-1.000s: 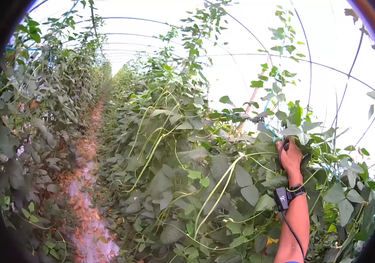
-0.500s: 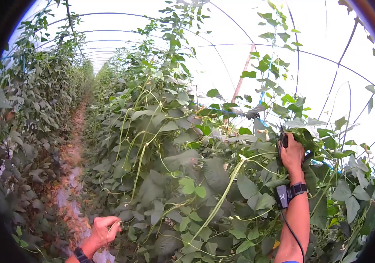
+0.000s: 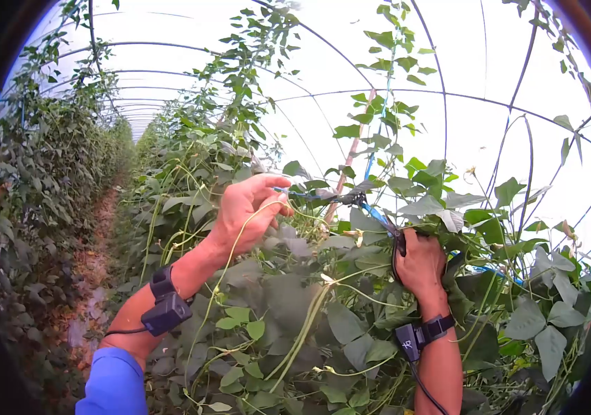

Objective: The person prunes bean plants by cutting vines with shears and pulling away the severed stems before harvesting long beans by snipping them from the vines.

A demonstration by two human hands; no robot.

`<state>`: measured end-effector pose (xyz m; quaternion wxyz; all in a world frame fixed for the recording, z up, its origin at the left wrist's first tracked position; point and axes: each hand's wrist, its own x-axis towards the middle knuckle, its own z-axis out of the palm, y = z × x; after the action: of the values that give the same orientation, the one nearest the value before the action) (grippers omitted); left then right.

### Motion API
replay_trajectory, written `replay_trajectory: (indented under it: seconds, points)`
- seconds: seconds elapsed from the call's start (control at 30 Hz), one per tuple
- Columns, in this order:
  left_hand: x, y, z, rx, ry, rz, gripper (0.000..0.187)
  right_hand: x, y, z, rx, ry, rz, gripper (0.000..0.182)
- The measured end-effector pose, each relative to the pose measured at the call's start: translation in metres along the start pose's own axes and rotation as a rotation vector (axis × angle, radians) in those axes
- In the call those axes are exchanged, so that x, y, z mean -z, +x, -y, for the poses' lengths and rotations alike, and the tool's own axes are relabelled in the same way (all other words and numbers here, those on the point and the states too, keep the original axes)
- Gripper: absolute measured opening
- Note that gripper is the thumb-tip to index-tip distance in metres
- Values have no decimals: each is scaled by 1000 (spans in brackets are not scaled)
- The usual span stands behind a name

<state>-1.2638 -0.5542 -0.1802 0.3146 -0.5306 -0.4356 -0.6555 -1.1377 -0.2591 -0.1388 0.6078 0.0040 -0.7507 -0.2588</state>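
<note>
My left hand (image 3: pixel 245 211) is raised at the front of the foliage, thumb and fingers pinched on a thin green vine (image 3: pixel 220 275). The vine curves from my fingertips down past my forearm. At the right, my right hand (image 3: pixel 420 263) is closed round black-handled scissors (image 3: pixel 398 246), pointing up among the leaves; most of the grip is hidden by my fingers. A blue cord (image 3: pixel 378 216) runs just beyond the scissors' tip. Between and below my hands, a few long green beans (image 3: pixel 303 330) hang from a pale stem end.
Dense climbing plants (image 3: pixel 53 207) line the left side. A narrow earth path (image 3: pixel 95 277) runs away between the rows. A slanted pole (image 3: pixel 351 160) and vines on strings rise behind my hands, under arched greenhouse hoops (image 3: pixel 406 90).
My left hand has risen from low at the left to the upper foliage, with a thin vine in its fingers. My right hand still grips the scissors, and the view has shifted right.
</note>
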Motion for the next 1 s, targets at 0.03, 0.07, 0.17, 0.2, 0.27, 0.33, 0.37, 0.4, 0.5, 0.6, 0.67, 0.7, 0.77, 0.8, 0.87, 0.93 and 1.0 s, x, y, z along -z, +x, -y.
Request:
replay_trajectory:
  seconds: [0.03,0.07,0.17,0.2,0.27,0.33,0.37,0.4,0.5,0.6,0.67,0.7,0.77,0.8,0.87,0.93,1.0]
  points:
    - [-11,17,0,-18,-71,6,23,0,0,1,-2,-21,12,18]
    - [-21,34,2,-37,-144,11,23,1,0,2,0,-28,10,18]
    - [-53,83,12,-52,-228,-74,22,0,1,1,30,-18,20,22]
    - [-61,98,20,-69,-244,-97,20,1,1,1,26,-30,19,22]
    - [-75,124,44,-65,-293,-91,19,2,1,3,37,-34,45,23]
    - [-88,152,86,-62,-80,-190,37,2,1,2,28,-51,72,22]
    - [-94,157,93,-30,-43,-183,41,3,2,3,20,-53,108,22]
    - [-99,161,99,5,-8,-180,45,4,4,3,23,-76,100,22]
    - [-107,176,111,231,-143,-5,80,9,6,9,10,-44,145,25]
    - [-119,193,132,399,-148,44,96,20,7,19,-30,-103,209,29]
    - [-142,225,180,435,-305,102,100,19,7,16,-23,-81,186,35]
    - [-146,231,208,68,-181,225,99,20,7,15,-42,-57,220,38]
    - [-154,231,208,-31,-443,208,90,17,7,15,11,-62,155,43]
    - [-165,250,225,51,-584,217,79,20,8,18,16,-81,155,43]
    - [-189,283,259,-166,-597,283,32,26,11,25,-93,-113,315,47]
    - [-173,261,192,418,-976,379,32,25,9,23,-76,-128,303,48]
    - [-163,243,160,462,-1083,349,28,24,6,21,-70,-139,299,49]
